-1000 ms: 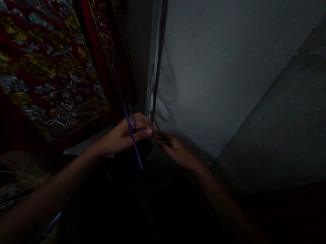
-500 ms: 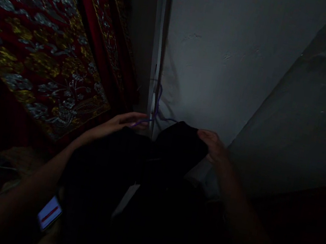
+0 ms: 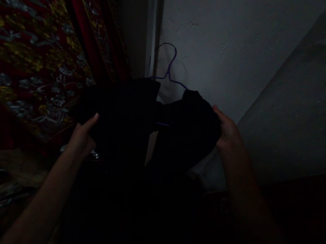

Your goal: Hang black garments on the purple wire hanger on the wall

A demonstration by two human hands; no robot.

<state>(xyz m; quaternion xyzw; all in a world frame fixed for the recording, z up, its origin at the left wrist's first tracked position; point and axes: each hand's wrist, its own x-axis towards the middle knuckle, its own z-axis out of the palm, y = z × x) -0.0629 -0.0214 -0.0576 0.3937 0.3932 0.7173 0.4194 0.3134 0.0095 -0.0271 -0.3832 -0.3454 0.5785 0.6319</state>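
Observation:
A black garment (image 3: pixel 127 111) hangs on a purple wire hanger (image 3: pixel 170 66), whose hook rises at the neckline against the wall. A pale tag (image 3: pixel 151 147) dangles inside the neck opening. My left hand (image 3: pixel 84 136) grips the garment's left side, thumb in front and fingers behind the cloth. On the opposite shoulder, my right hand (image 3: pixel 224 128) pinches the cloth at its edge. The fingers of both hands are partly hidden, and the garment's lower part is lost in darkness.
Red cloth with gold and silver embroidery (image 3: pixel 37 45) hangs at the left. Behind the garment stands a pale wall (image 3: pixel 214 43); a shiny, plastic-like sheet (image 3: pixel 317 107) covers its right part. Jumbled items (image 3: pixel 16 167) lie at lower left.
The garment and hanger have risen, with the whole hook now showing. My left hand has shifted from near the hanger down and left onto the garment's side. The lit phone screen is no longer visible.

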